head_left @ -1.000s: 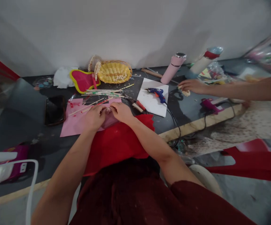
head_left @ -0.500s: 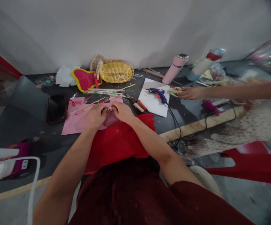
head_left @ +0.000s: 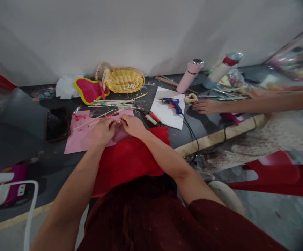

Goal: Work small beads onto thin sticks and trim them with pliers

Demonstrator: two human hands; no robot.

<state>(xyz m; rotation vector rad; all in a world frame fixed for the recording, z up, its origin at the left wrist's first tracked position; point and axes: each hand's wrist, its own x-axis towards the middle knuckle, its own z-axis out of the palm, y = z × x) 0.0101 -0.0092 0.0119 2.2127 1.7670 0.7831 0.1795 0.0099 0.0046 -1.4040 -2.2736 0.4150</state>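
Observation:
My left hand (head_left: 103, 129) and my right hand (head_left: 133, 124) meet over a pink paper sheet (head_left: 79, 139) on the dark table (head_left: 23, 139). Their fingertips pinch a small pale craft piece (head_left: 119, 122) between them; it is too small to make out. A red paper sheet (head_left: 126, 158) lies under my wrists and hangs toward my lap. Thin wooden sticks (head_left: 115, 103) lie just beyond my fingers.
A yellow wicker basket (head_left: 124, 81) and a pink-and-yellow pouch (head_left: 90, 90) stand at the back. A black phone (head_left: 57, 123) lies left. A blue glue gun (head_left: 172, 103) rests on white paper (head_left: 167, 111). Another person's hand (head_left: 205, 106) reaches in beside a small woven ring (head_left: 190, 98). A pink bottle (head_left: 189, 75) stands behind.
The other person's hand has slid left along the table with the woven ring, which now lies beside it. My hands have stayed together on the small piece.

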